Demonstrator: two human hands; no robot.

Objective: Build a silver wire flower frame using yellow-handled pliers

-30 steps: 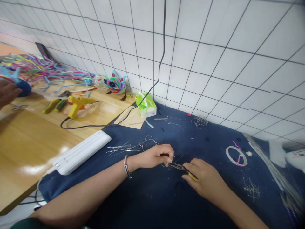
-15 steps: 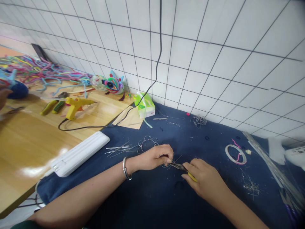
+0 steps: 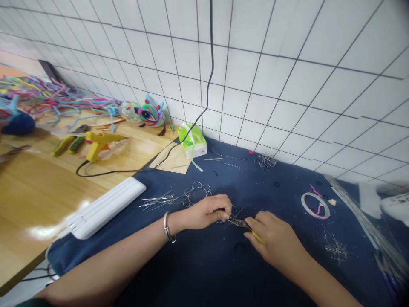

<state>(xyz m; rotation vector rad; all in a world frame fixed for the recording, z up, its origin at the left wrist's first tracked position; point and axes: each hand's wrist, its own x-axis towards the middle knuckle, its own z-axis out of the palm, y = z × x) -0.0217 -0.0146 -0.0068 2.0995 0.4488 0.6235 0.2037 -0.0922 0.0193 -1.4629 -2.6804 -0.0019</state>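
My left hand (image 3: 209,212), with a silver bangle at the wrist, is closed in a pinch on thin wire; most of that piece is hidden by the fingers. The jaws of the pliers (image 3: 238,222) meet the wire right at those fingertips. Around the yellow handles of the pliers my right hand (image 3: 271,234) is wrapped. Just beyond my left hand a flower-shaped wire loop (image 3: 197,194) lies on the dark blue cloth. Straight cut wires (image 3: 159,200) are spread left of it.
A white power strip (image 3: 110,207) lies at left, near a yellow glue gun (image 3: 100,145) with a black cord. A tissue pack (image 3: 193,143) stands by the wall. To the right are a white ring (image 3: 304,205), wire scraps (image 3: 337,249) and long wires (image 3: 354,209).
The view has shifted slightly. Both hands keep almost the same pose, with the pliers at the left fingertips. The person's hand at the far left edge has mostly left the view.
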